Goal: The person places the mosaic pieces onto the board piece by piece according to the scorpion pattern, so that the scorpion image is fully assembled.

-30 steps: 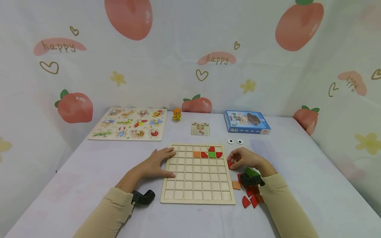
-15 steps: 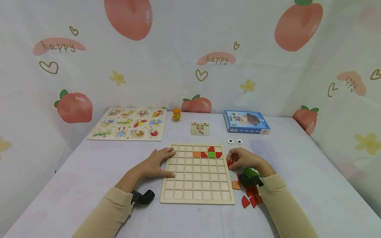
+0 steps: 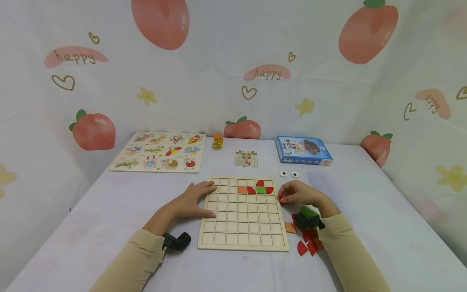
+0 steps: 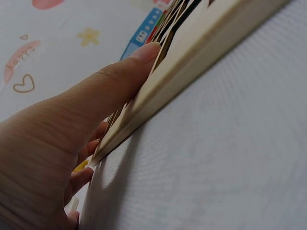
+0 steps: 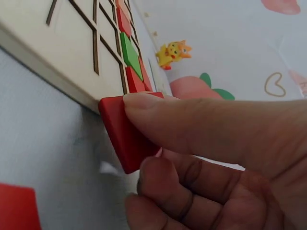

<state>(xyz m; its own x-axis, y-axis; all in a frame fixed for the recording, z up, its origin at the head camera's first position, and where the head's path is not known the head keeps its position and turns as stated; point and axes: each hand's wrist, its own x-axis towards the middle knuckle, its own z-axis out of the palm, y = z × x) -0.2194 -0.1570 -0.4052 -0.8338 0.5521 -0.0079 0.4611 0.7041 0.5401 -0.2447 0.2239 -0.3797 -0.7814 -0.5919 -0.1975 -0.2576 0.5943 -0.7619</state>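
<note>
A wooden grid board (image 3: 231,206) lies flat, with one orange square (image 3: 242,189), a green square (image 3: 260,190) and several red quarter-round pieces in its upper right cells. My left hand (image 3: 187,202) rests on the board's left edge, thumb and fingers spread; in the left wrist view the thumb (image 4: 115,84) lies over the rim. Beside the right edge, my right hand (image 3: 300,193) pinches a red piece (image 5: 125,132) between thumb and fingers, close to the board's side in the right wrist view.
Loose red, orange and green pieces (image 3: 302,247) lie below the right wrist. Behind the board are a pattern card (image 3: 246,158), two eye discs (image 3: 283,174), a blue box (image 3: 303,150) and an orange figurine (image 3: 217,140). An insect puzzle board (image 3: 157,152) lies at the back left.
The right hand has shifted very slightly up along the board's right edge, still pinching the red piece. The left hand stays on the board.
</note>
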